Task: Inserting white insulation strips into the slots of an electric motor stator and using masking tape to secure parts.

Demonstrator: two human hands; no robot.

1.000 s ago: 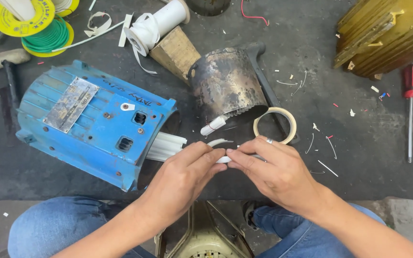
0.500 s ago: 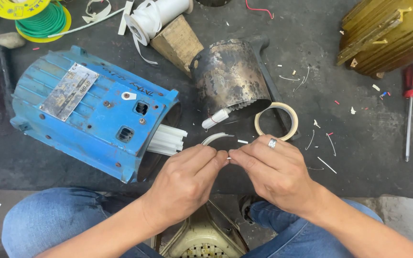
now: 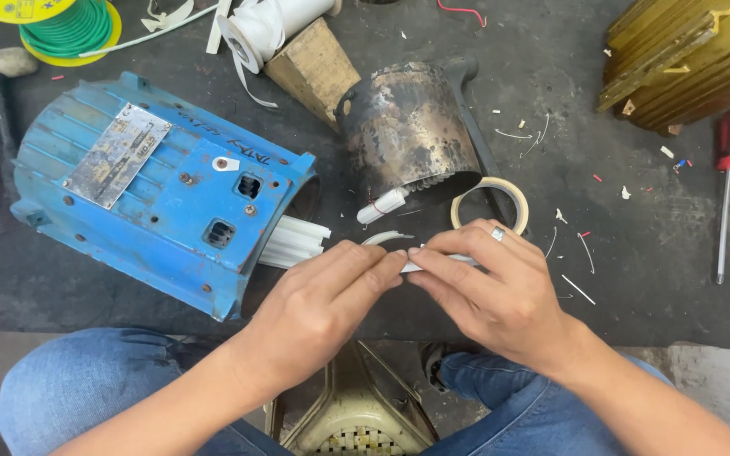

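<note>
While both hands meet just in front of the open end of the blue motor housing (image 3: 162, 207), they share one small thing: a thin white strip (image 3: 416, 265), probably insulating paper or sleeve, pinched between them. The left hand (image 3: 318, 308) has its fingers (image 3: 373, 268) closed lightly on the strip's near end, thumb under and forefinger over; the right hand (image 3: 487, 291) closes its fingers (image 3: 441, 262) on the other end, a ring showing on one finger. Neither hand is clenched hard; the grip looks like a fingertip pinch with the remaining fingers loosely curled.

To judge by its look, the strip is very light, thin and bendy, somewhat stiff along its length but easy to crease or tear, and smooth enough to slip. It is best taken near its ends between fingertip pads, as here, not squeezed in the middle.

A bundle of white sleeves (image 3: 297, 241) sticks out of the housing's mouth, just left of the hands. Right of the housing lies a tarnished metal cylinder (image 3: 407, 135) on its side, with a small white tube (image 3: 382, 205) at its mouth and a roll of tape (image 3: 490, 203) beside it. Beyond the housing stand a wooden block (image 3: 314, 63) and a spool of green wire (image 3: 69, 25). Far right of the housing, a red-handled screwdriver (image 3: 727, 190) lies on the dark bench (image 3: 635, 270), which is strewn with white scraps
</note>
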